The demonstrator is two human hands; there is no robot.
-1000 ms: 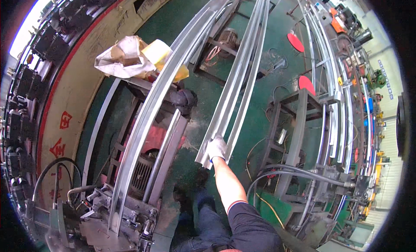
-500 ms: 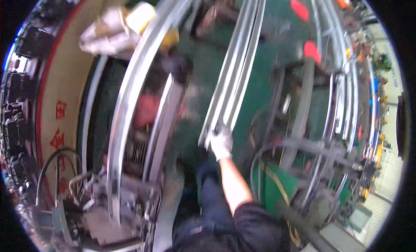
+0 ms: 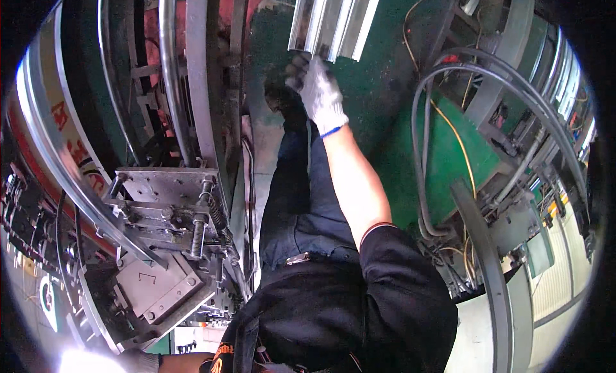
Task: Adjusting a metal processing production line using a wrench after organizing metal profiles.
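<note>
"What filled the most space?" asked the first speaker.

"The green floor (image 3: 391, 110)," said the second, "then the bolted machine (image 3: 163, 183) at the person's left. A curved steel rail (image 3: 64, 164) swept down to it, and black hoses (image 3: 418, 155) looped on the right."

"And the metal channels (image 3: 333, 20)?"

"Side by side, ahead of the person, running out past the top edge. Their near ends lay just beyond the right hand (image 3: 319, 94)."

"Did that grip have hold of them?"

"I couldn't tell. The gloved fingers were partly bent at the ends, perhaps touching, but the underside was hidden — a firm hold didn't show."

"The left hand (image 3: 141, 361)?"

"At the bottom edge, half lost beside a glare. Its grip couldn't be read either."

"What might have gone wrong?"

"With so slight a contact, the channels could have slid apart or dropped towards the feet if they were poorly propped. A cut edge could have snagged the glove — and, with a sideways swing, a channel might have caught the hoses."
</note>
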